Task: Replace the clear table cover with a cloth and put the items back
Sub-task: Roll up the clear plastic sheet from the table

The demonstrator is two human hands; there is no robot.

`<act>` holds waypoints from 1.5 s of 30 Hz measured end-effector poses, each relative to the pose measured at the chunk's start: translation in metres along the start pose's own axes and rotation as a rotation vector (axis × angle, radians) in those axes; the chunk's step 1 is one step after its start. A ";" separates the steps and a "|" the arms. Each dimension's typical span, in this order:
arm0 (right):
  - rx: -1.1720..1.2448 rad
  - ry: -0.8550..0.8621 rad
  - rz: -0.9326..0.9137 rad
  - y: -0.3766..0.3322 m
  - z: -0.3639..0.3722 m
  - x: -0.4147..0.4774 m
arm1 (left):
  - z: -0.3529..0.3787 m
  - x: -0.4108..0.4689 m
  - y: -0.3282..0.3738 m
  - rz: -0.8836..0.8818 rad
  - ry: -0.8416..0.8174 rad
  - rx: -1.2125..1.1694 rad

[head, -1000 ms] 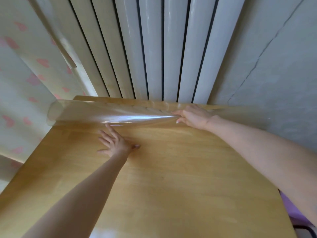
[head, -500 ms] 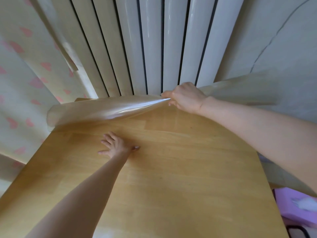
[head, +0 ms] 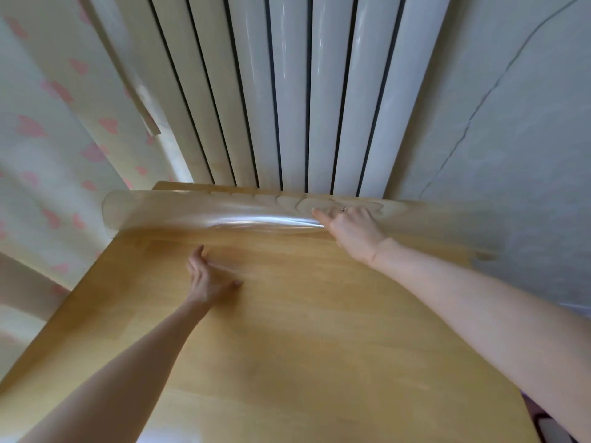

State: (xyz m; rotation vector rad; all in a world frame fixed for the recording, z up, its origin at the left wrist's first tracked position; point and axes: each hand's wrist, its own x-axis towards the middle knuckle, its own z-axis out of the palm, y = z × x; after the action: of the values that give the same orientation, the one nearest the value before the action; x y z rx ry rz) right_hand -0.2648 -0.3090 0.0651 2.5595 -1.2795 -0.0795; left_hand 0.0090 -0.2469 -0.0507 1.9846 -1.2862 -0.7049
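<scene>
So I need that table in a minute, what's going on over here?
A person is taking the clear cover off the wooden table. The cover is curled into a loose roll along the table's far edge, by the radiator. The right hand holds the roll near its middle, fingers showing through the plastic; the left hand is open, low over the bare wood in front of it. No cloth is in view yet.

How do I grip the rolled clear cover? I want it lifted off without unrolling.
Wrap hands round the clear cover from the near side, fingers over the top: mid-roll where the right hand holds it, the left hand nearer its left end. It's a long tube along the table's far edge, radiator behind.
</scene>
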 end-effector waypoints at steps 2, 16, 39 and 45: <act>-0.031 0.021 -0.009 -0.007 -0.002 -0.001 | -0.003 -0.006 0.001 0.043 0.042 0.115; -0.127 0.057 0.109 -0.070 -0.002 -0.040 | -0.014 -0.038 -0.018 -0.074 -0.262 0.610; 0.120 0.041 0.030 -0.123 0.031 -0.211 | -0.069 -0.108 -0.031 0.672 0.049 1.040; 0.257 -0.063 0.008 -0.109 0.018 -0.230 | -0.080 -0.120 -0.028 0.852 -0.003 1.039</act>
State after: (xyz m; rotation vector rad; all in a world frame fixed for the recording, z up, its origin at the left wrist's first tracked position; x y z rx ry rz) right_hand -0.3234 -0.0686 0.0015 2.7861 -1.4056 0.0069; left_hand 0.0393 -0.1084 -0.0111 1.7563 -2.5604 0.4880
